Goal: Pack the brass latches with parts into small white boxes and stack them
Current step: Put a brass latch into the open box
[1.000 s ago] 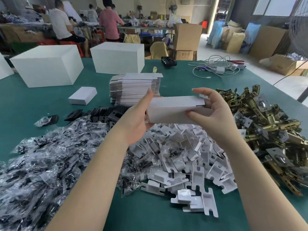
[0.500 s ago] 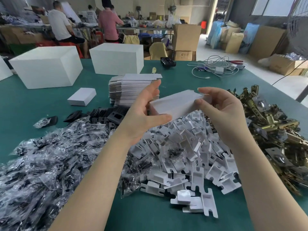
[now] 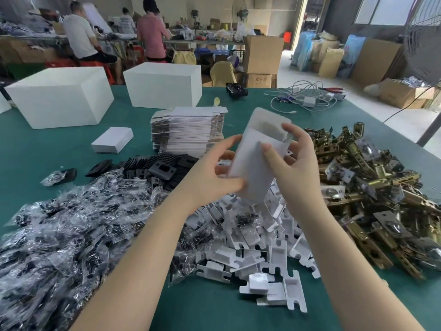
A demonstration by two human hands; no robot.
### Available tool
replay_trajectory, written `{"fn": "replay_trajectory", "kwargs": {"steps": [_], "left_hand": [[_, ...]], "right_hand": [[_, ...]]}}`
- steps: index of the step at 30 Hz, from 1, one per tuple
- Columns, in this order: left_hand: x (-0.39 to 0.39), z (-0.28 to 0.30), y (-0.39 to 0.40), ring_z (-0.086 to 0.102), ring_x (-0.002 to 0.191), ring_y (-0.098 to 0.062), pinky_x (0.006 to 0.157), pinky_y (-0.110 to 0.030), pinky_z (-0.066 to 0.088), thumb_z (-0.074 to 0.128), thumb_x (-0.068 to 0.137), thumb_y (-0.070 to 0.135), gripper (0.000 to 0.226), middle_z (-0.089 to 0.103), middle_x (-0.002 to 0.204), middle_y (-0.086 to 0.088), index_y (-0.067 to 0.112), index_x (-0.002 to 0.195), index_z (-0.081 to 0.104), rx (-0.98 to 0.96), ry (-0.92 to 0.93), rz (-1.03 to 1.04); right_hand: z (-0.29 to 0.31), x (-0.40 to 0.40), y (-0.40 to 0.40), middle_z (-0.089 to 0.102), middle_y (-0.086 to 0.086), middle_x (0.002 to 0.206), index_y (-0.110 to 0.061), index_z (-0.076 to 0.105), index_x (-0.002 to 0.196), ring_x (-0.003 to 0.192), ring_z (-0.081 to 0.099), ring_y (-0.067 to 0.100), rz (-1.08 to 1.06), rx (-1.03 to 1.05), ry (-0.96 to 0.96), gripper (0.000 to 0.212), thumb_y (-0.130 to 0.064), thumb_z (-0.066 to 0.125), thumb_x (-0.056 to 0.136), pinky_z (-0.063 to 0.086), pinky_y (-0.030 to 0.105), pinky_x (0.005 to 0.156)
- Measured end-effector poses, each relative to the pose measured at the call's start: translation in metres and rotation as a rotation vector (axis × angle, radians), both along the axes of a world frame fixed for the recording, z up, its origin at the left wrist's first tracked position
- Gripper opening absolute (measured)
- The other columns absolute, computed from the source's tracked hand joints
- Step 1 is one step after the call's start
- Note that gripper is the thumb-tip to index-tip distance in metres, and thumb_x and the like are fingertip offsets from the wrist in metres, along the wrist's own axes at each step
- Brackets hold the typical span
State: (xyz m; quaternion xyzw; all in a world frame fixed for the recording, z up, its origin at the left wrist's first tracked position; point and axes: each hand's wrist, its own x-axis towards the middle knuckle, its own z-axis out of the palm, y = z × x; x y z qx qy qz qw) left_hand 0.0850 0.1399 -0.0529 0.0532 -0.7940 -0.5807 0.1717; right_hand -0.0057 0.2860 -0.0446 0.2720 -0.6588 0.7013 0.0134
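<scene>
A small white box [image 3: 253, 163] is held up over the table, turned nearly on end with its open top flap away from me. My left hand [image 3: 214, 173] grips its lower end. My right hand [image 3: 291, 151] holds its upper right side, thumb across the front. Brass latches [image 3: 372, 187] lie heaped at the right. White card inserts [image 3: 257, 237] are piled under my hands. Bagged dark screws [image 3: 71, 225] spread across the left. A stack of flat unfolded boxes [image 3: 188, 130] stands behind, with black plates [image 3: 162, 168] before it. One closed small box [image 3: 112, 140] lies at the left.
Two large white cartons [image 3: 59, 96] [image 3: 162, 84] stand at the far side of the green table [image 3: 214, 311]. Cables [image 3: 305, 96] and a black device [image 3: 236, 89] lie at the back. People sit at benches beyond; cardboard boxes stand on the floor at right.
The small white box has swung from lying sideways between my hands to standing nearly on end, its flap now open at the top. Both hands shifted their hold with it.
</scene>
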Motion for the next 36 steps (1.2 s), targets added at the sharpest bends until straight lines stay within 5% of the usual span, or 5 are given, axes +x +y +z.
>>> {"fn": "replay_trajectory", "kwargs": {"steps": [8,18,26,31,36], "left_hand": [[0.007,0.006,-0.003,0.062,0.115,-0.009,0.089,-0.025,0.056,0.067,0.091,0.009,0.081,0.047,0.139,0.021,0.070,0.131,0.030,-0.279,0.227,0.098],[-0.001,-0.010,-0.007,0.074,0.089,-0.010,0.068,-0.016,0.054,0.085,0.073,0.002,0.061,0.073,0.103,0.007,0.055,0.092,0.061,-0.007,0.280,0.196],[-0.005,-0.021,-0.010,0.073,0.085,-0.007,0.074,-0.022,0.057,0.094,0.062,0.013,0.046,0.077,0.092,0.009,0.049,0.081,0.071,0.130,0.291,0.353],[0.000,-0.012,-0.014,0.070,0.074,0.000,0.059,-0.012,0.050,0.092,0.067,0.015,0.044,0.075,0.086,0.014,0.047,0.081,0.066,0.095,0.228,0.285],[0.000,-0.007,-0.012,0.074,0.085,-0.009,0.064,-0.016,0.052,0.090,0.070,0.014,0.045,0.074,0.094,0.005,0.048,0.085,0.063,0.050,0.193,0.245]], "right_hand": [[0.003,0.000,0.005,0.058,-0.039,0.105,-0.041,0.056,0.113,0.102,0.059,-0.006,0.131,0.177,0.393,0.031,-0.014,0.059,0.097,0.050,0.013,0.083],[-0.011,-0.005,0.004,0.068,-0.015,0.068,-0.024,0.069,0.091,0.068,0.063,0.000,0.070,-0.078,0.078,0.020,-0.021,0.080,0.074,0.051,0.017,0.069],[-0.019,0.001,-0.003,0.076,-0.005,0.088,-0.021,0.072,0.096,0.086,0.069,0.008,0.127,-0.203,-0.225,0.030,-0.033,0.075,0.069,0.056,0.028,0.084],[-0.002,-0.026,0.021,0.072,-0.010,0.093,-0.027,0.066,0.114,0.076,0.066,-0.003,-0.121,0.077,0.003,0.023,-0.031,0.064,0.091,0.055,0.015,0.067],[0.016,-0.097,0.067,0.070,-0.004,0.107,-0.026,0.068,0.121,0.076,0.064,0.018,-0.465,0.980,0.309,0.027,-0.030,0.060,0.095,0.057,0.036,0.069]]}}
